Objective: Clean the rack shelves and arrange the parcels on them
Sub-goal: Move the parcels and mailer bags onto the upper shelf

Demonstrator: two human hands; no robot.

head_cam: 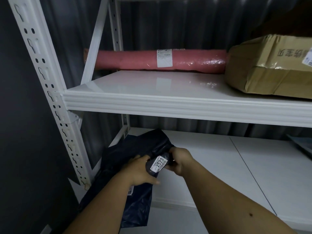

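two hands [140,171] [179,162] grip one black parcel [135,154] | upper shelf [168,102]: two parcels [152,60] [270,68]

Two bare forearms in view, no sleeves, no gloves, no watch or rings visible. Left hand [141,173] and right hand [180,162] both bare. Small dark mole on right forearm [250,214], near lower right.

Black bagged parcel [135,154] with white label, at lower shelf's [219,166] left end
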